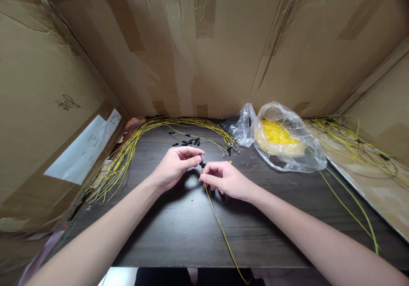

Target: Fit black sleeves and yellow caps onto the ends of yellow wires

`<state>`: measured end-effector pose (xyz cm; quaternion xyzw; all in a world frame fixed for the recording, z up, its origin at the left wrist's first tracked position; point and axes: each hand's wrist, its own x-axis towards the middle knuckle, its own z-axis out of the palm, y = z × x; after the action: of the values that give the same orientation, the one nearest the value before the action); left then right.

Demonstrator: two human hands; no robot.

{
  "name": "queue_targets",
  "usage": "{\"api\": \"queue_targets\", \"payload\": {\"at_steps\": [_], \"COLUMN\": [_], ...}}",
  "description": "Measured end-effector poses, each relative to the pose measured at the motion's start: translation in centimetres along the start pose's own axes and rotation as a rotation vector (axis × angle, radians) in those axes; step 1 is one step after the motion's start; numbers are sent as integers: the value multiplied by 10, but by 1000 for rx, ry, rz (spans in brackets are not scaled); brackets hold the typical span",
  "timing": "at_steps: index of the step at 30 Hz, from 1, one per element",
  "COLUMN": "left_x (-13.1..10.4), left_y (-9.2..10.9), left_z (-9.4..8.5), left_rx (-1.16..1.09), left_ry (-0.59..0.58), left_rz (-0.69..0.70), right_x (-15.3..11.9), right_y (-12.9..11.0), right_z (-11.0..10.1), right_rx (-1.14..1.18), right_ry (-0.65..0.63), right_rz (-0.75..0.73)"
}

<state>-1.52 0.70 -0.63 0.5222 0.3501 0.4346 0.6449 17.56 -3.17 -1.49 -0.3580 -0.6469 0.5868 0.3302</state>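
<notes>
Over the middle of the dark tabletop (179,239), my two hands meet at one end of a yellow wire (223,230). My left hand (179,166) pinches a small black sleeve (201,159) at the wire's upper end. Just below it, my right hand (223,177) has thumb and forefinger closed on the wire. From there the wire runs down past the table's front edge. Several small black sleeves (191,141) lie loose behind my hands. Fine detail at the wire tip is too small to make out.
A bundle of yellow wires (128,149) curves along the back left. Back right stands a clear plastic bag (309,158) holding small yellow pieces (276,132). More yellow wires (351,143) lie on cardboard at the right. Cardboard walls (230,56) enclose the table.
</notes>
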Motion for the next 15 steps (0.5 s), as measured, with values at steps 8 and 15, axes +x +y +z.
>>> {"api": "queue_targets", "payload": {"at_steps": [8,15], "left_x": [0,0], "left_y": [2,2], "left_z": [2,3], "left_rx": [-12,-13], "left_ry": [19,32], "left_rz": [1,7], "right_x": [0,0], "right_y": [2,2], "right_z": [0,2], "right_rx": [-5,-19], "right_ry": [-12,-17], "right_rz": [8,21]}}
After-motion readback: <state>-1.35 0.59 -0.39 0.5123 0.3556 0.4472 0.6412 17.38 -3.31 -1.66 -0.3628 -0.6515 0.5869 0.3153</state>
